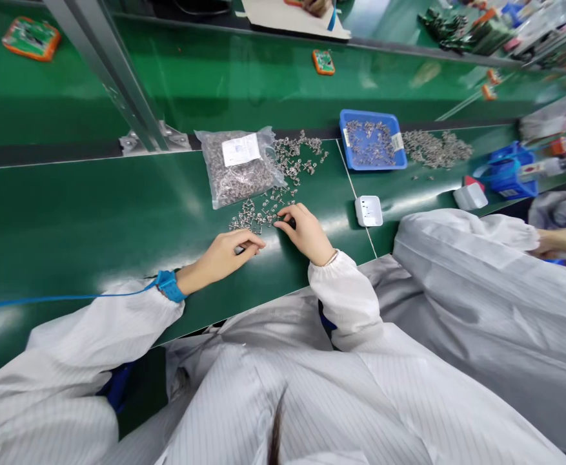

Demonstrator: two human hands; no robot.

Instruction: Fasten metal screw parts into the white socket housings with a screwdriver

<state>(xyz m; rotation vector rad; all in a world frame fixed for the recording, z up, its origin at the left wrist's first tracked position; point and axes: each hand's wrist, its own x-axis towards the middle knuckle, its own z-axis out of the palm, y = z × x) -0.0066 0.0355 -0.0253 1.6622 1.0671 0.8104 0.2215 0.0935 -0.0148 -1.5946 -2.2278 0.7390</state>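
Note:
My left hand [229, 257], with a blue strap [170, 285] at the wrist, rests at the near edge of a scatter of small metal parts [248, 215]. Its fingers are pressed together, and anything between them is too small to make out. My right hand [306, 234] is at the right side of the same scatter, thumb and index finger pinched near some parts; what they hold is unclear. Behind the hands lies a clear plastic bag [237, 177] full of similar parts, with a white label [241, 150]. More loose parts [295, 155] lie against its right side.
A blue tray [373, 161] of metal parts stands at the back right, beside another pile [437, 150]. A white box [368, 211] sits nearer. A co-worker's sleeve [466, 239] is at the right. A metal post [113, 71] rises at the back left.

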